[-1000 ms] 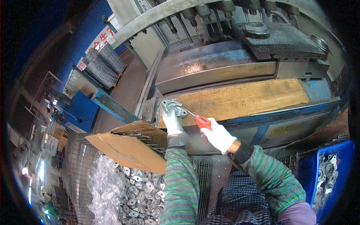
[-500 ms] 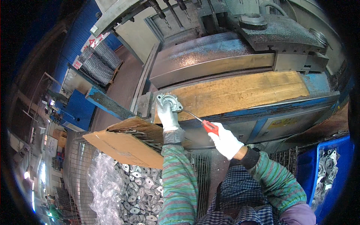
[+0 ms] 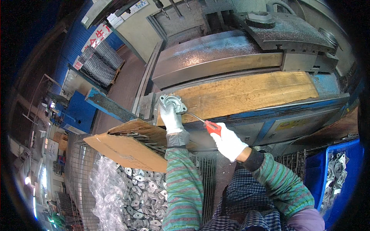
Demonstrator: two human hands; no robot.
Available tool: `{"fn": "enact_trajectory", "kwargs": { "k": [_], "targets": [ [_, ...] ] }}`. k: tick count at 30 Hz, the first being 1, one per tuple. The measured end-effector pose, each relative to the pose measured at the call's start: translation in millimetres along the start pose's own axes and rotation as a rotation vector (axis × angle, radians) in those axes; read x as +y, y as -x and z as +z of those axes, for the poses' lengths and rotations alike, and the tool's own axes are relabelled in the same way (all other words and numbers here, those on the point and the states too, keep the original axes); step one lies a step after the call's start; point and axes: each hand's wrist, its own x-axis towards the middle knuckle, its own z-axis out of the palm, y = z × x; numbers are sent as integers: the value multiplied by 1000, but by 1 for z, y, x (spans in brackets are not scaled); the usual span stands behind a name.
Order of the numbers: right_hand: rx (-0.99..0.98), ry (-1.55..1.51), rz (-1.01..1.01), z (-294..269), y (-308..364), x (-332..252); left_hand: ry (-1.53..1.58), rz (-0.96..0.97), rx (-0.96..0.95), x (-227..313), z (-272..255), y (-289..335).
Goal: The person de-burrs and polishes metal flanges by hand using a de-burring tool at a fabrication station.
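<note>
Metal casting [image 3: 176, 101] at finger end of left hand [image 3: 170, 119], in its grip; right hand [image 3: 230, 144] tight around red-handled tool [image 3: 213, 128]

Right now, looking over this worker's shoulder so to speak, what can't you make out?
All in the head view:
Metal part: its underside, facing away and partly behind the left hand.
Red-handled tool: most of its grip, covered by the right hand; whether its tip touches, too small to tell.
Drills: upper ends, cut off by the top edge.
Heaped pieces: lower layers, buried under others.
</note>
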Motion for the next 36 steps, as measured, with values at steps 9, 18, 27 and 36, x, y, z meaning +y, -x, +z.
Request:
{"fn": "enact_trajectory", "kwargs": {
  "k": [9,18,27,36],
  "targets": [
    [19,-10,-6,0,-3,2,-1,2,15,5,9,2],
    [-8,-49,10,1,-6,-1,10,29,14,5,9,1],
    [45,-51,-110,7,-10,12,14,11,-15,5,10,2],
    [30,-65,14,2,-14,-1,37,25,5,2,5,2]
  ]
}}
